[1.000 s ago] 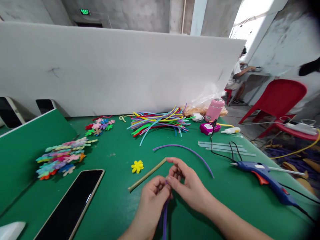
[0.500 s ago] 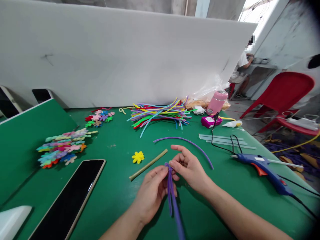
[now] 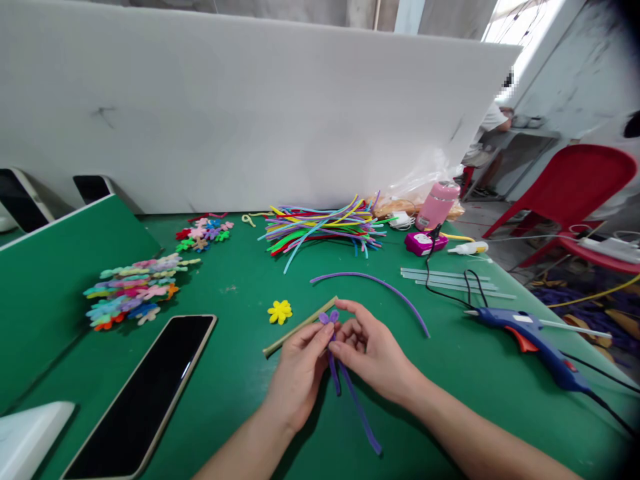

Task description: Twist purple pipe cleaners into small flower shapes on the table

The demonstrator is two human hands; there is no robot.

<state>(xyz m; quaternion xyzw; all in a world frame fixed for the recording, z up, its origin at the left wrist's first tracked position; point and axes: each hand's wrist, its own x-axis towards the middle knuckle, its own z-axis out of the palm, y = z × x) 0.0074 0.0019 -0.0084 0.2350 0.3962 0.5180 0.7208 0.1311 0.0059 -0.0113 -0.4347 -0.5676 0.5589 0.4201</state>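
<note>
Between my two hands is a bent purple pipe cleaner (image 3: 359, 408), with small loops at its top and two ends hanging down. My left hand (image 3: 299, 373) pinches it just below the loops. From the right, the curled fingers of my right hand (image 3: 375, 350) close on it too. Behind my hands lies a tan stick (image 3: 290, 335), partly covered by my left fingers. A yellow flower (image 3: 279, 312) rests left of the stick. One long purple pipe cleaner (image 3: 373, 279) curves across the green table (image 3: 240, 387) beyond my hands.
Colourful pipe cleaners (image 3: 325, 227) lie at the back. Flower shapes (image 3: 133, 290) and a phone (image 3: 145, 400) are on the left. Glue sticks (image 3: 450, 280), a blue glue gun (image 3: 530, 340) and a pink bottle (image 3: 438, 205) stand or lie right. A person (image 3: 487, 140) sits beyond.
The looped top of the purple pipe cleaner has risen slightly and now shows distinct loops. Its hanging ends have spread apart. My right index finger has bent down closer to the loops.
</note>
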